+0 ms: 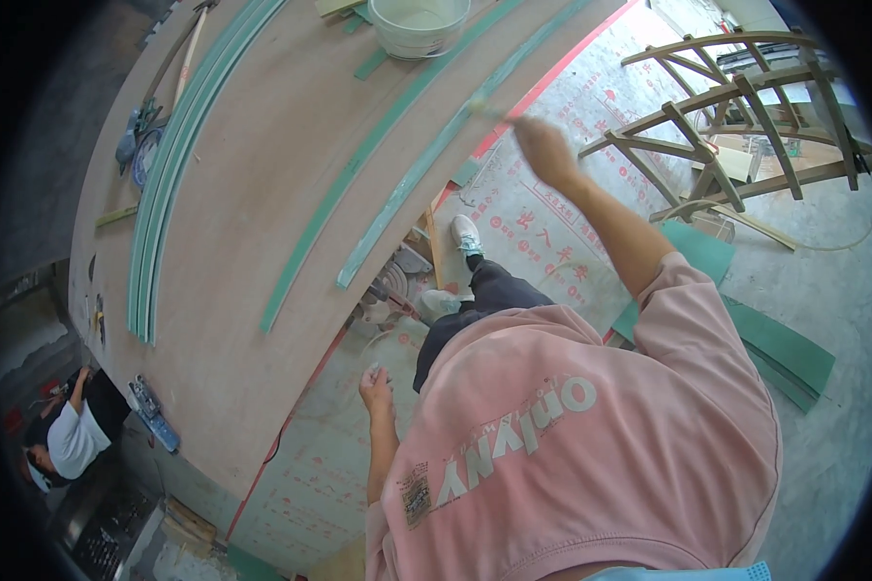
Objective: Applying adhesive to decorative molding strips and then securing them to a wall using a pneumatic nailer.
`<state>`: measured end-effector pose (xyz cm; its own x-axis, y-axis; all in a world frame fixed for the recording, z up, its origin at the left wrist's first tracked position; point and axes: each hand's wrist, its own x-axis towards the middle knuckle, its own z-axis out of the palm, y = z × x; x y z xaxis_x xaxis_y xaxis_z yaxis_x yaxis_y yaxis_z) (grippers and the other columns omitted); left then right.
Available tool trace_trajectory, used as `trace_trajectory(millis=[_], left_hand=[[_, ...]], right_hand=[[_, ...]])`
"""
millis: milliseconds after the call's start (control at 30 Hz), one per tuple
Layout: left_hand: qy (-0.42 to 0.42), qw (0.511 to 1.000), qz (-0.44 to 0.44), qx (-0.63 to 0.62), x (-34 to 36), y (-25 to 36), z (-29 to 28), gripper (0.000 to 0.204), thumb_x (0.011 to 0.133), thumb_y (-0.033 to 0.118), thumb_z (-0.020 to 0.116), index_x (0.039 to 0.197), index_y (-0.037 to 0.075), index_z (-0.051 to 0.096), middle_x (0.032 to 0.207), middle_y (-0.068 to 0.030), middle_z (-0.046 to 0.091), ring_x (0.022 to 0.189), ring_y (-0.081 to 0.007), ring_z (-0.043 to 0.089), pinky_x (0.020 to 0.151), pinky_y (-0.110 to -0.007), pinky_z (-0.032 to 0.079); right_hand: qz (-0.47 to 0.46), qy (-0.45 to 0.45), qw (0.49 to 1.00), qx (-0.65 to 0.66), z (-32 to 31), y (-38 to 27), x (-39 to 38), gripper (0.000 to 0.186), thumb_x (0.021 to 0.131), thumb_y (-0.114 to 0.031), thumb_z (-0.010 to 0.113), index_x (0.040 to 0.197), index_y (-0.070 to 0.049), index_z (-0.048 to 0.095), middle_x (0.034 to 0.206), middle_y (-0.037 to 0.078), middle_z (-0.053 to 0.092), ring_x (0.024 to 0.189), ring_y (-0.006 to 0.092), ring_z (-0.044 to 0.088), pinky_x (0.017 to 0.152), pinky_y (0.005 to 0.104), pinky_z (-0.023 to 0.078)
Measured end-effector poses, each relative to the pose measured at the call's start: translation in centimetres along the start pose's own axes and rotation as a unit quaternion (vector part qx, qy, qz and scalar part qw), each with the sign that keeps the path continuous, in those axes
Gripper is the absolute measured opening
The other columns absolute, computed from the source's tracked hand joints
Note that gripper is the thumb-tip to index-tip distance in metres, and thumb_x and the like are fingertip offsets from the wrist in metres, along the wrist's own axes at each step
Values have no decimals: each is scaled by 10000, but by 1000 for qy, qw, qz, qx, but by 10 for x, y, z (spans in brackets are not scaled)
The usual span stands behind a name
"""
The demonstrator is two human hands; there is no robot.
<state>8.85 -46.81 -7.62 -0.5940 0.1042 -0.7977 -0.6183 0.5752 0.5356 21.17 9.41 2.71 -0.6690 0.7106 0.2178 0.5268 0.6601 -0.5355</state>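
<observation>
My right hand [543, 150] is closed on a thin tool [492, 113], apparently a brush, blurred, with its tip over a long green strip [407, 189] coated in something pale and glossy near the board's edge. A plain green strip [325, 218] lies parallel to it on the large wooden board [218, 387]. A white bucket [419, 39] stands at the board's far end. My left hand [376, 387] hangs beside the board's edge, fingers closed on something small that I cannot make out.
Stacked green strips [165, 194], pliers and tools [131, 145] lie along the board's left side. A co-worker [77, 431] is at lower left. A curved wooden frame [717, 126] stands at right, near green panels [775, 358]. A power tool [397, 300] sits below the board's edge.
</observation>
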Motion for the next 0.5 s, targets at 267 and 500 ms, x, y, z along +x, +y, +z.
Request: trace_trajectory(millis=[267,500], left_hand=[[7,1000,-14,-1,-2,7,12,380,939,154,643,1287,17,577,933,-18,643,787,-102,585,624,-248,438],[11,1000,-10,-1,-9,10,19,369,935,149,652,1268,7,585,928,-29,638,776,-106,588,608,-241,438]], right_hand=[[-104,-183,976,57,17,-72,-25,290,925,-114,555,1205,-98,630,968,172,647,866,390,658,743,461,541],[33,24,999,-11,-11,3,35,203,975,-135,489,1020,-20,651,863,236,671,824,405,667,720,509,526]])
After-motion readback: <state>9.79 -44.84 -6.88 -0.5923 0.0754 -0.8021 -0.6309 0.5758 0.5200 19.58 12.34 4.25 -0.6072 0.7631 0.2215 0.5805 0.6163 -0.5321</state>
